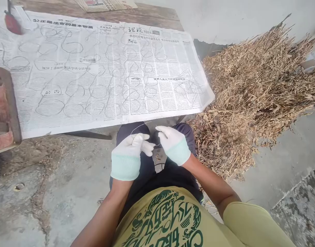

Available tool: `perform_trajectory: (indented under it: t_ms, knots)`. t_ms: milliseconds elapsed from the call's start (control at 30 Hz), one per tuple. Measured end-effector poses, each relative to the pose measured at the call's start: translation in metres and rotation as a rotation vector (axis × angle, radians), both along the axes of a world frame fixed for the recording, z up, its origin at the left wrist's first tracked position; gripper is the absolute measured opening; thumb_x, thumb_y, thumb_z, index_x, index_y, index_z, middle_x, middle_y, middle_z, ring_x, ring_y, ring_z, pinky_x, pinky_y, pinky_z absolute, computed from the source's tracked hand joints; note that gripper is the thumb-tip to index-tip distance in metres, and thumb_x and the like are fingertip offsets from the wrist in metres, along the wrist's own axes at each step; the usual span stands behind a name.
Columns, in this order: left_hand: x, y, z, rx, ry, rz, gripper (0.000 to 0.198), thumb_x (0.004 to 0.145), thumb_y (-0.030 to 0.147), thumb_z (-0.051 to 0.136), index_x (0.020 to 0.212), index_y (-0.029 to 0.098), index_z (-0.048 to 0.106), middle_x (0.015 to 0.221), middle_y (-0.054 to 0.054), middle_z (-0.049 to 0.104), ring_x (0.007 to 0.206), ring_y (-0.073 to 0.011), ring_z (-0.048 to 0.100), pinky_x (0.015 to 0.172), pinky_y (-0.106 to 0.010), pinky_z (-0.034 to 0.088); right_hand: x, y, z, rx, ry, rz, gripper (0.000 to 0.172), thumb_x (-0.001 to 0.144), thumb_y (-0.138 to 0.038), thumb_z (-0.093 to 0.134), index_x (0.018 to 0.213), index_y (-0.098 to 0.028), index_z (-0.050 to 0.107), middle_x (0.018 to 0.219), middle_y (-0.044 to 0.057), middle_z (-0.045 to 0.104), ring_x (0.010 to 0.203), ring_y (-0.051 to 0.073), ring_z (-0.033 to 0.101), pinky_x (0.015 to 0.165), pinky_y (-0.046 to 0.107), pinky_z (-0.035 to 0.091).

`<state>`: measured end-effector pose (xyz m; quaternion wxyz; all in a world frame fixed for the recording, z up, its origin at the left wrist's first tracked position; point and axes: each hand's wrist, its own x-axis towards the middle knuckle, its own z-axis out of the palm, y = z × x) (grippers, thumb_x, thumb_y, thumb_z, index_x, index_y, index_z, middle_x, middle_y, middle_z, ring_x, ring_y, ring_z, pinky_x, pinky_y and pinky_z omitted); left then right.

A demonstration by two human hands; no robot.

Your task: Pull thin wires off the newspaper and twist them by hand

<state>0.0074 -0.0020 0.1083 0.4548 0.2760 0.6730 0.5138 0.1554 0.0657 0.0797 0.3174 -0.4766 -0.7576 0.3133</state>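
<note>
Shirt [157, 212] showing near, left hand [133, 144] pinching strand [139, 126].
Right hand [171, 142] curved, hold unclear; strand looking light, springy, suiting end-grips.

The brown wooden table [157, 17] is open above mid near edge; a reddish-brown wooden frame [11, 106] blocks its near-left corner.

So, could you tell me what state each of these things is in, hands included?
Left hand: gloved, closed on a thin strand.
Right hand: gloved, partly curled; hold on the strand unclear.
Thin strand: bent in a curve.
Newspaper: spread out, printed side up.
Thin loops: laid out on the newspaper.
Table: mostly covered by newspaper.
Red-handled tool: lying at the far left; details blurred.
Dry stalks: heaped on the ground.
</note>
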Motion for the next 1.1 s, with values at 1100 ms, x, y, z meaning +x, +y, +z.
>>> perform_trajectory:
  t_ms: [1100]
  knots:
    - [0.02, 0.018, -0.028, -0.229, -0.017, -0.075, 0.053, 0.094, 0.026, 0.05, 0.14, 0.003, 0.061, 0.053, 0.001, 0.068, 0.045, -0.0154, 0.064, 0.051, -0.025, 0.05, 0.002, 0.007, -0.011, 0.135, -0.295, 0.128, 0.033, 0.101, -0.012, 0.052, 0.114, -0.019, 0.082, 0.083, 0.007, 0.073, 0.08, 0.018, 0.067, 0.082, 0.027, 0.052]
